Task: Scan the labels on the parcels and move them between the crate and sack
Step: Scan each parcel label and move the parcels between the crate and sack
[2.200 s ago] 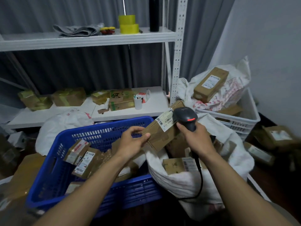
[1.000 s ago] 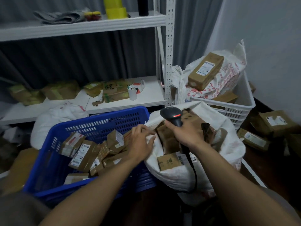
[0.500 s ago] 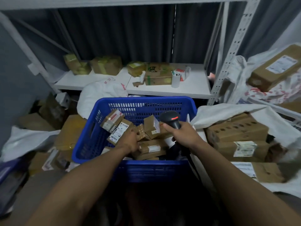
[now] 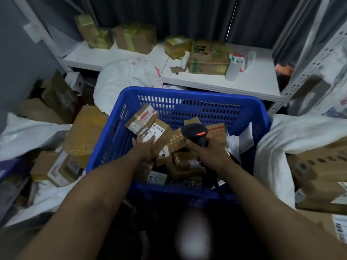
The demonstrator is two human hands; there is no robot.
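The blue crate (image 4: 197, 94) fills the middle of my view, with a loose heap of small cardboard parcels in it. The white sack (image 4: 277, 139) slumps against its right side, with larger boxes showing in its mouth.

The one I am after is the labelled parcel (image 4: 156, 131), lying tilted on the heap at the crate's near-left, just under another box with a red stripe. My left hand (image 4: 144, 150) is on it. The thumb lies across the white label and the other fingers sit against the near-left edge, but I cannot tell whether they have curled underneath. My right hand (image 4: 211, 156) has its fingers wrapped tight round the handle of the scanner (image 4: 196, 134). The scanner's head, with its red light lit, is held above the heap and points to the far side.

I judge the parcel to be light and stiff, since it is a small taped carton, though the tape may be slick. I would take it across its narrow sides near the near end. That would keep the thumb off the barcode so the scanner can read it. I would lift it straight up, because the striped box leaning on it could slide.
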